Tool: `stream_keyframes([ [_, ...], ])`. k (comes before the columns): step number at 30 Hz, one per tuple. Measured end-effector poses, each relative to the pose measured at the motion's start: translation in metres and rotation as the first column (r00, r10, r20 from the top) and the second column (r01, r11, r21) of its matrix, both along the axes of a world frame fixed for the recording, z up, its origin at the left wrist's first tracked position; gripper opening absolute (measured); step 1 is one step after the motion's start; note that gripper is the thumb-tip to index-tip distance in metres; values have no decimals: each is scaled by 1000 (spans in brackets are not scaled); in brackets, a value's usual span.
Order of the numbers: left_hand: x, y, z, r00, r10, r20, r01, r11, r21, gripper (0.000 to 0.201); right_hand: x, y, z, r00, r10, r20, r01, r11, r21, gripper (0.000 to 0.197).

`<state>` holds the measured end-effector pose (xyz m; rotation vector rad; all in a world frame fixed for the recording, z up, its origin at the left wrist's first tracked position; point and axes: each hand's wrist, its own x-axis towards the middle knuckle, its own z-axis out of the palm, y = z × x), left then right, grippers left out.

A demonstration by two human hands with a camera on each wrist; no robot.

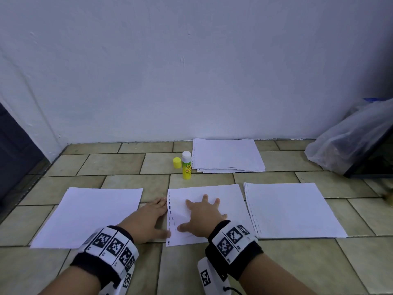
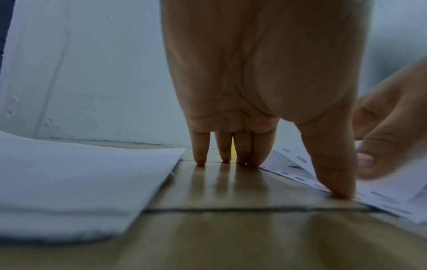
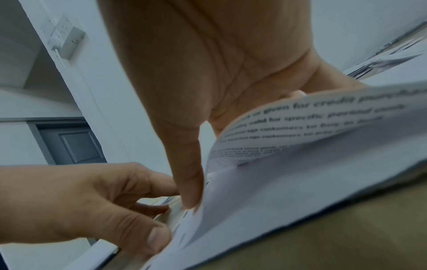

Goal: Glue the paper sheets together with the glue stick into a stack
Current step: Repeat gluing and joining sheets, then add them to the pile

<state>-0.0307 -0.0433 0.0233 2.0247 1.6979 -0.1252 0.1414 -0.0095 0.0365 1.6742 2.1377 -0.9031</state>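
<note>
Mid-task: sheet being seated on centre stack (image 1: 212, 194); more loose paper left.
Glue stick (image 1: 186, 165) stands uncapped at 12 o'clock on the floor (image 1: 119, 165), cap (image 1: 176, 162) beside it. Right hand (image 1: 202, 216) spread flat, pressing the sheet; left hand (image 1: 146, 220) fingers (image 2: 200, 153) straight, on the floor at its 9 o'clock edge, thumb on it. Neither hand grasps anything.
</note>
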Motion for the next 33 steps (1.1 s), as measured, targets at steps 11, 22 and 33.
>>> stream_keyframes([
  [11, 2, -2, 4, 1000, 17, -26, -17, 1000, -25, 93, 3, 0, 3, 1000, 6, 13, -5, 1000, -9, 88],
  [22, 1, -2, 3, 1000, 13, -13, -14, 999, -32, 94, 3, 0, 2, 999, 31, 29, -31, 999, -11, 94],
  [33, 2, -1, 2, 1000, 25, -5, -26, 999, -36, 94, 3, -1, 3, 998, 47, 46, -46, 999, -6, 97],
])
